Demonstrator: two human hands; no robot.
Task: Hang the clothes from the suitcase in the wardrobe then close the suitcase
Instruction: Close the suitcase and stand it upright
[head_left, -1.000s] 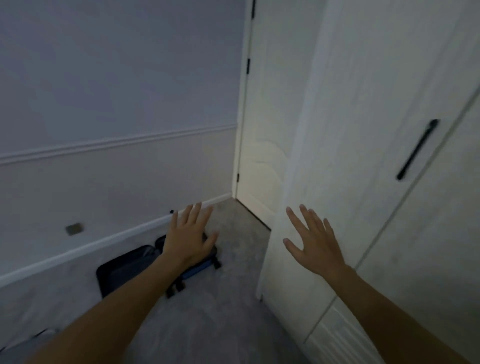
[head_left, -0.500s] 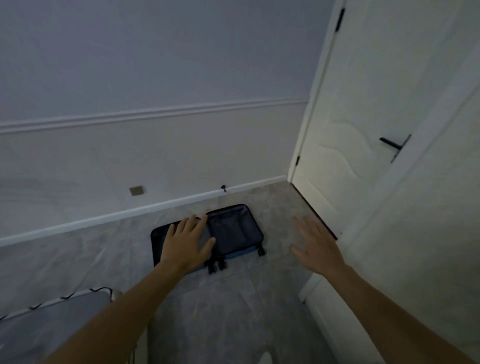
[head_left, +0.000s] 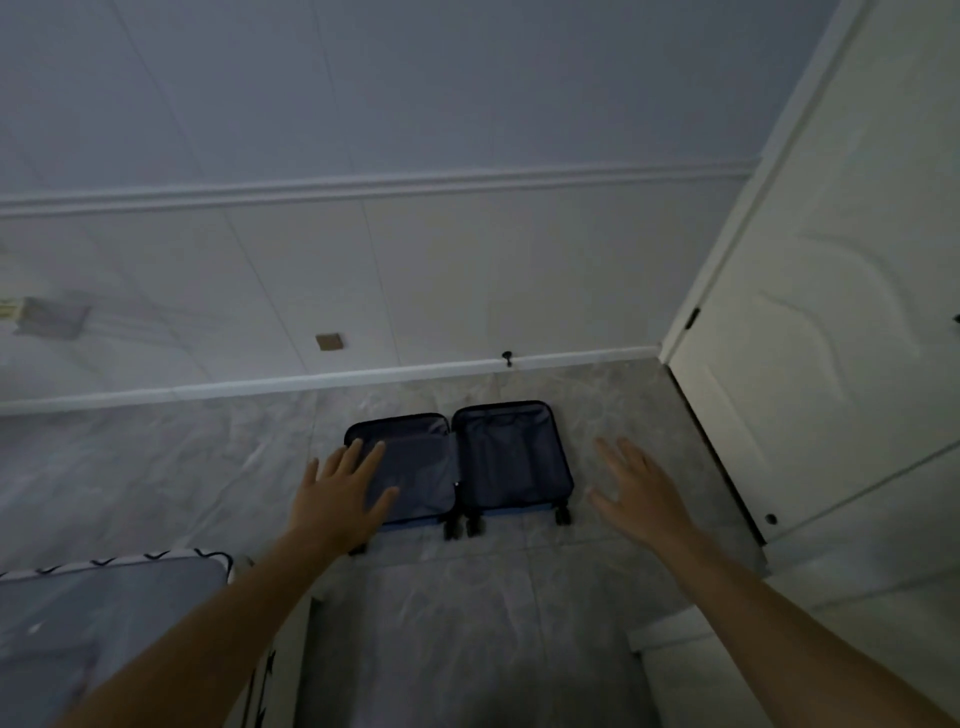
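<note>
A small dark blue suitcase (head_left: 511, 457) lies open flat on the grey floor near the far wall, both halves lined with dark fabric and showing no clothes. Its wheels point toward me. My left hand (head_left: 343, 496) is stretched out in the air in front of the suitcase's left half, fingers straight and spread, holding nothing. My right hand (head_left: 641, 491) hovers to the right of the suitcase, fingers straight, also holding nothing. A white wardrobe corner (head_left: 779, 665) shows at the lower right.
A white door (head_left: 821, 338) stands at the right, beside the wall with its white skirting board (head_left: 363, 376). A bed corner with a grey cover (head_left: 104, 613) fills the lower left. Grey floor (head_left: 467, 623) lies between me and the suitcase.
My view has swung left from the wardrobe front to the suitcase, which now lies centred ahead. Both hands stay outstretched with straight fingers.
</note>
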